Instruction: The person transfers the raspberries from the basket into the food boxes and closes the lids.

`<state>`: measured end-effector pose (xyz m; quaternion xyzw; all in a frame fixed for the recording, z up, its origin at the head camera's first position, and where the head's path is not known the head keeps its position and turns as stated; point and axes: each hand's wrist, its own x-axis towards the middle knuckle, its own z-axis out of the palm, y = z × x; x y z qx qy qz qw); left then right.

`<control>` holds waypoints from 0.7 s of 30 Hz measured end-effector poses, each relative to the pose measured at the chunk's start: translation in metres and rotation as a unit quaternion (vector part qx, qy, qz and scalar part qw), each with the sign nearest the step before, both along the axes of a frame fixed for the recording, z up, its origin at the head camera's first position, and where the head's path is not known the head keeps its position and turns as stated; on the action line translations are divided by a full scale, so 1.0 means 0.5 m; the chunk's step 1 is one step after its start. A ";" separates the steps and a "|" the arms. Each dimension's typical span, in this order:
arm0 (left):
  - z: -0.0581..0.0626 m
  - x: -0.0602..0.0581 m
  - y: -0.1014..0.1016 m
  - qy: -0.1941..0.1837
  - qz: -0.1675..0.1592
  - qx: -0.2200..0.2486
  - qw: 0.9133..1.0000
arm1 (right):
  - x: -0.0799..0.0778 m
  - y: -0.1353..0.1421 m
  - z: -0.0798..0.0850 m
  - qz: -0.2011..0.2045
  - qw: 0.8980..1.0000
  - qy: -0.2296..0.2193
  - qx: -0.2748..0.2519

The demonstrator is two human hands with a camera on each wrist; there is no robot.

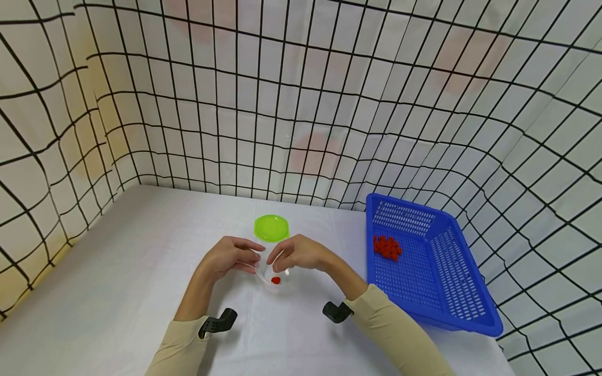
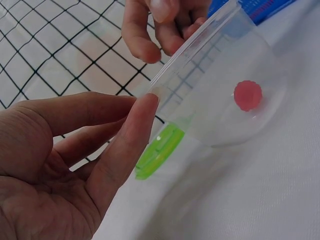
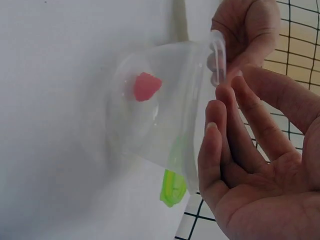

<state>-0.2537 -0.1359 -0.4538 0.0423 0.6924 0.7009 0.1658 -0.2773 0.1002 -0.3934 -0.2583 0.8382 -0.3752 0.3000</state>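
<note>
A clear plastic bowl (image 1: 282,288) sits on the white table with one small red piece (image 2: 248,95) inside it near the bottom. My left hand (image 1: 230,257) pinches the bowl's rim between thumb and finger on its left side. Over the bowl's opening hovers my right hand (image 1: 301,253), its fingers loosely bent and pointing down. In the right wrist view the right hand (image 3: 260,150) shows no object between its fingers, which are close to the rim. A bright green lid (image 1: 271,228) lies flat just beyond the bowl.
To the right stands a blue perforated basket (image 1: 414,282) with a cluster of red pieces (image 1: 388,248) at its left side. Black grid netting (image 1: 282,104) over white cloth encloses the table's back and sides.
</note>
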 end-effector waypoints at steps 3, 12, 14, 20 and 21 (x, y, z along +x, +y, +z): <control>0.000 0.001 0.000 -0.001 0.002 -0.004 1.000 | -0.006 0.003 0.011 -0.003 1.000 0.003 -0.008; 0.001 0.002 0.002 -0.003 0.003 -0.010 1.000 | -0.023 0.022 0.082 -0.026 0.999 0.033 -0.007; 0.002 0.003 0.002 -0.004 0.004 -0.010 1.000 | -0.028 0.031 0.100 -0.032 0.998 0.047 -0.003; 0.002 0.004 0.003 -0.005 0.006 -0.002 1.000 | -0.041 0.068 0.147 -0.054 0.995 0.083 -0.005; 0.002 0.004 0.003 -0.005 0.006 -0.001 1.000 | -0.042 0.075 0.153 -0.058 0.995 0.084 -0.007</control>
